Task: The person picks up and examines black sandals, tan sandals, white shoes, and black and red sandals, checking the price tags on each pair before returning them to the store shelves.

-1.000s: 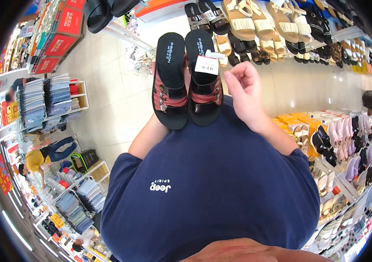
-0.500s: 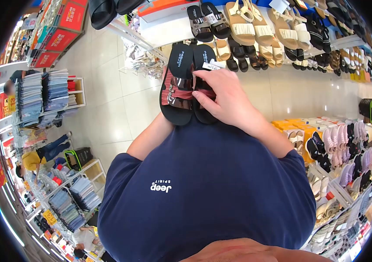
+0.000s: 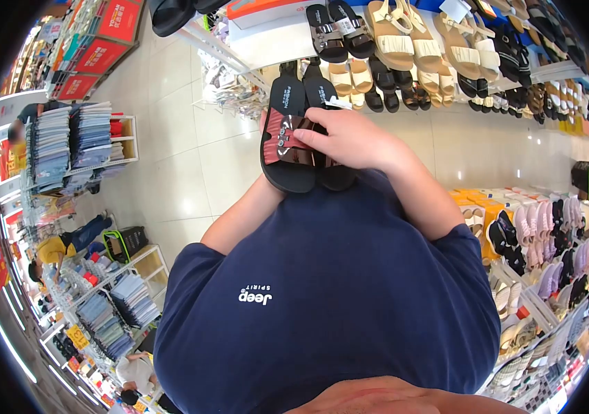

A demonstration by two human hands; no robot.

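A pair of black slide sandals (image 3: 290, 176) with dark red insides and glossy straps is held up in front of my chest, toes away from each other's view and soles side by side. My left hand (image 3: 265, 119) supports the pair from behind; most of it is hidden by the sandals. My right hand (image 3: 356, 138) lies over the right-hand sandal, its thumb and fingertips closed at the strap (image 3: 286, 138) with metal-look letters. A white tag (image 3: 338, 103) shows just above the right fingers.
Ahead, a shelf (image 3: 274, 50) carries several sandals, including a cream pair (image 3: 392, 41). More footwear racks (image 3: 533, 228) stand at right. Folded jeans (image 3: 53, 148) fill a rack at left, where a person in yellow (image 3: 51, 250) bends near a black basket (image 3: 125, 243).
The sandals have shifted slightly right and turned, so the right-hand one sits further behind the other. My right thumb has moved left onto the strap of the left-hand sandal.
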